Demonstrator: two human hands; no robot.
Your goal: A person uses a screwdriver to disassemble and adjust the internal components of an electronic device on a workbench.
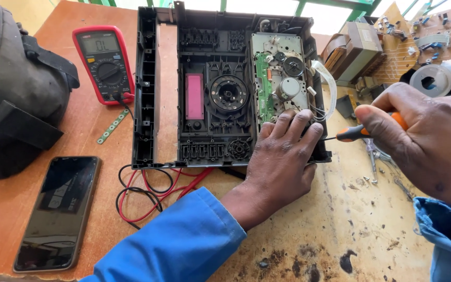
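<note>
Two hands work at my opened black casing point(155, 94) on the desk point(340, 224): my left hand point(280, 159) lies flat on its right corner, while my right hand point(424, 136) grips an orange-handled screwdriver point(364, 131), shaft lying sideways, tip pointing left toward that corner.

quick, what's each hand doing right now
Left hand: open, flat on the black casing.
Right hand: closed around an orange-handled screwdriver.

You have one open black plastic device casing point(204, 94) at 12 o'clock, one red digital multimeter point(104, 63) at 11 o'clock, one black smartphone point(58, 211) at 8 o'clock, one orange-handled screwdriver point(364, 131) at 3 o'clock, and two brown circuit boards point(400, 49) at 1 o'clock.
</note>
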